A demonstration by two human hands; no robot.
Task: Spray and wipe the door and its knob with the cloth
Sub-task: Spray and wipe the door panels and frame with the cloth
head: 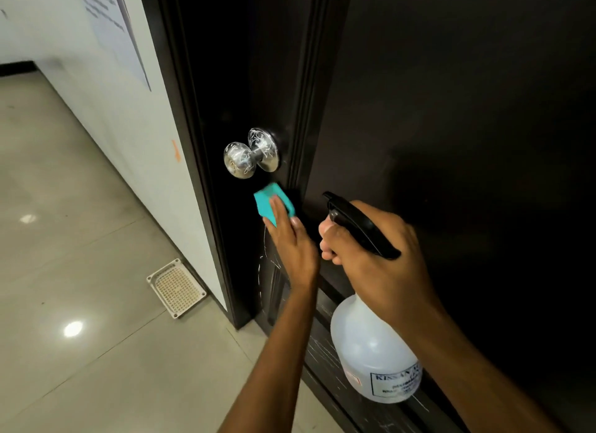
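Your dark wooden door [451,110] fills the view. Your right hand [371,252] grips the translucent spray bottle [374,352]; your left hand's [290,239] flat fingers press the teal cloth [274,203] just below the scribbled steel knob [250,153]. Squeeze accidentally and you'll likely wet your wrist.

Knob [251,154] on the door [451,110], near its left edge. Cloth [272,203] just below the knob, under the left hand [290,242]. Spray bottle [375,352] to the right, in the right hand [371,252]. Floor vent [176,287] lower left, beside the wall [135,136].
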